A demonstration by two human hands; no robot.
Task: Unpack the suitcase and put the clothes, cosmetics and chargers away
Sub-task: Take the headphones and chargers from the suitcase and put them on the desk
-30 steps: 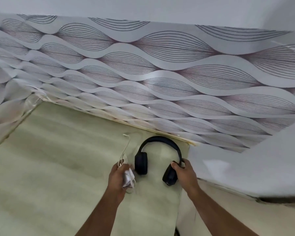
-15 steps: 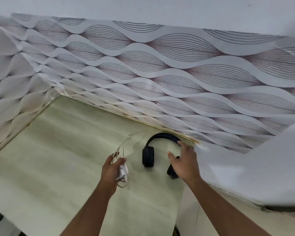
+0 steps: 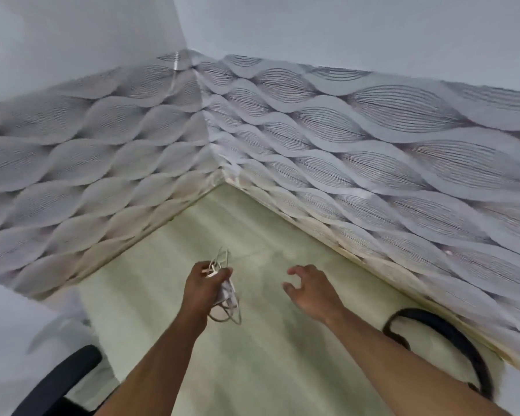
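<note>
Your right hand point(image 3: 311, 291) has let go of the headphones point(image 3: 451, 340) and drifted left over the bench point(image 3: 282, 355); its grip is released, fingers loosely spread and holding nothing. The view has swung left too, so the corner of the wall now sits ahead. Your left hand point(image 3: 203, 288) keeps its grip clenched round the white charger point(image 3: 225, 292), the thin cable looping out above and below the fist. The headphones lie put down at the right, close to the wall, so that item looks done and the charger seems next to place. The bench is smooth, pale green and faintly streaked; the headband is a matte black arc; the wallpaper point(image 3: 373, 151) carries glossy grey wave shapes.
</note>
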